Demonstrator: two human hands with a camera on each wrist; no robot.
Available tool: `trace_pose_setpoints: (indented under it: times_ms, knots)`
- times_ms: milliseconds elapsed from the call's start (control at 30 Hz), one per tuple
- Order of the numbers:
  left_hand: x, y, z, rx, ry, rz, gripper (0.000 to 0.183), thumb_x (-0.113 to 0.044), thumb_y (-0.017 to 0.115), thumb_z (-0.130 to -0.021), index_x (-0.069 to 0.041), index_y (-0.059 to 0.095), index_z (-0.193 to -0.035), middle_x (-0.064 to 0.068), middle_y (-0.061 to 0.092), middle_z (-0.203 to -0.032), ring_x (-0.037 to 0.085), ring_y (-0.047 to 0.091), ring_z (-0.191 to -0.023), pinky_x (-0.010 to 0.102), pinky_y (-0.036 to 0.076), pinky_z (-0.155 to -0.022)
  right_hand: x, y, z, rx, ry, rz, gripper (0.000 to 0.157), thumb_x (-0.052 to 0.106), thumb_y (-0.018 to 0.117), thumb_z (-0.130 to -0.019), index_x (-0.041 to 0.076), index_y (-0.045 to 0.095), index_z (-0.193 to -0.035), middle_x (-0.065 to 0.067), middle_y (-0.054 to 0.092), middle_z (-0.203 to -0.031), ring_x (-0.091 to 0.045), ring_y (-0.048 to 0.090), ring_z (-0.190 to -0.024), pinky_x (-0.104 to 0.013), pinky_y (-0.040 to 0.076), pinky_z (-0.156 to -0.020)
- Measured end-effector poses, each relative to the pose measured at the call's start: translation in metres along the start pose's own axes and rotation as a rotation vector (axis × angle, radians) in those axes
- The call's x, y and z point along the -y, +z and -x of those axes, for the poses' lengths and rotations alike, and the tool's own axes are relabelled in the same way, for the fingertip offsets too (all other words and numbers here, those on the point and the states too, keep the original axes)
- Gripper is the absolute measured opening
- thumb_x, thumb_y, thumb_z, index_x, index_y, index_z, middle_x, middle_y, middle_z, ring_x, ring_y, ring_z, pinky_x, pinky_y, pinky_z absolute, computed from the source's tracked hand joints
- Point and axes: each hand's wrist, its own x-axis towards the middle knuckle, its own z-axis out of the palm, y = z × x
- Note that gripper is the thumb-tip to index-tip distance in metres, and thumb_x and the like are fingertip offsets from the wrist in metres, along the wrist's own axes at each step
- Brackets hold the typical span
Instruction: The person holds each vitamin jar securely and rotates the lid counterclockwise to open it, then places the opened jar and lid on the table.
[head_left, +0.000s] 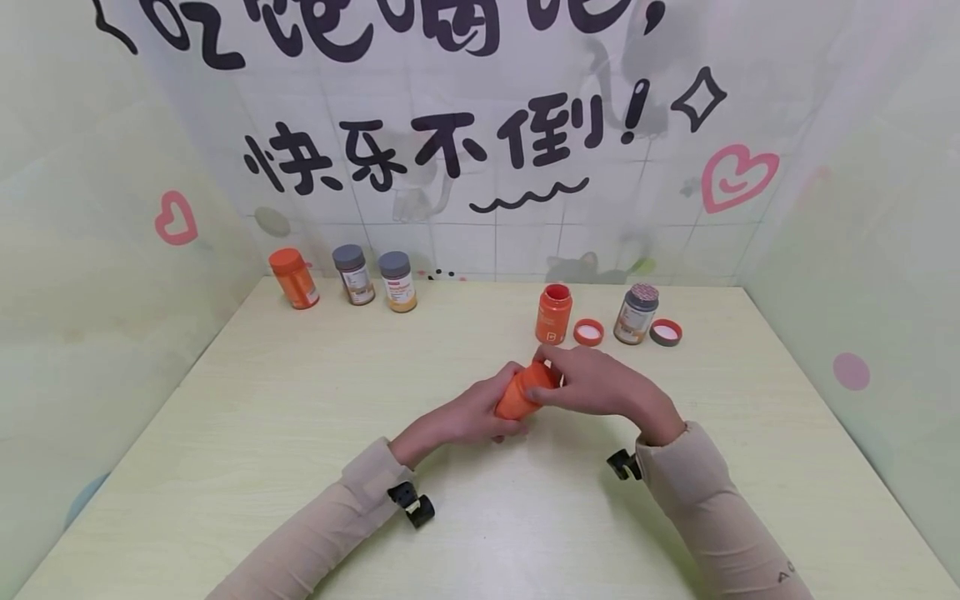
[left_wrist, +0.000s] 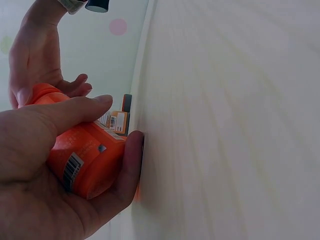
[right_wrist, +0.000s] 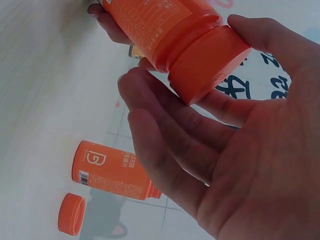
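Note:
Over the middle of the table, my left hand (head_left: 476, 410) grips the body of a tilted orange bottle (head_left: 516, 398), thumb on one side and fingers round the other. The bottle's label with a barcode shows in the left wrist view. My right hand (head_left: 603, 385) is at the upper end, its thumb and curled fingers round the orange screw cap (right_wrist: 207, 65). The cap sits on the bottle neck. Just behind the hands stands an uncapped orange bottle (head_left: 553, 317), its loose cap (head_left: 588, 332) lying beside it.
A dark-necked jar (head_left: 636, 317) with a patterned top stands at the back right, a loose lid (head_left: 666, 332) beside it. Along the back left are a capped orange bottle (head_left: 295, 279) and two grey-lidded jars (head_left: 354, 275). Walls bound the table (head_left: 300, 375) behind and sideways.

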Motion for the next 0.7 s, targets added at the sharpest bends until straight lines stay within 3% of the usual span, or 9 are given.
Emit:
trace_pose_setpoints:
  times_ms: [267, 400, 533, 700]
  knots:
    - [0.0007, 0.0002, 0.0000, -0.010, 0.001, -0.022, 0.059, -0.008, 0.075, -0.093, -0.020, 0.039, -0.137, 0.005, 0.057, -0.119, 0.021, 0.063, -0.085, 0.030, 0.060, -0.068, -0.0003, -0.0019, 0.0010, 0.010, -0.059, -0.003, 0.038, 0.034, 0.070, -0.093, 0.018, 0.057, -0.125, 0.002, 0.065, -0.091, -0.015, 0.060, -0.078, -0.031, 0.051, -0.069]
    - [0.0020, 0.0001, -0.0009, -0.006, 0.007, -0.012, 0.058, -0.007, 0.075, -0.093, -0.020, 0.039, -0.138, 0.005, 0.057, -0.120, 0.022, 0.063, -0.088, 0.031, 0.060, -0.068, -0.0004, -0.0012, 0.0003, 0.000, -0.018, -0.009, 0.046, 0.044, 0.071, -0.093, 0.019, 0.055, -0.129, 0.001, 0.067, -0.097, -0.015, 0.063, -0.082, -0.031, 0.053, -0.071]
    - [0.0036, -0.0002, -0.0020, 0.001, 0.014, 0.005, 0.056, -0.007, 0.074, -0.093, -0.020, 0.040, -0.136, 0.005, 0.057, -0.121, 0.022, 0.061, -0.098, 0.031, 0.060, -0.069, 0.0003, 0.0014, -0.0013, -0.041, 0.054, 0.029, 0.050, 0.061, 0.064, -0.093, 0.020, 0.059, -0.121, 0.003, 0.067, -0.090, -0.015, 0.062, -0.078, -0.031, 0.051, -0.068]
    - [0.0039, -0.0003, -0.0016, 0.006, 0.015, 0.002, 0.056, -0.008, 0.074, -0.093, -0.020, 0.040, -0.136, 0.004, 0.057, -0.120, 0.023, 0.062, -0.096, 0.032, 0.060, -0.070, 0.0015, 0.0032, -0.0022, -0.058, 0.058, 0.051, 0.040, 0.057, 0.064, -0.094, 0.019, 0.061, -0.108, 0.002, 0.061, -0.079, -0.015, 0.058, -0.071, -0.032, 0.047, -0.064]
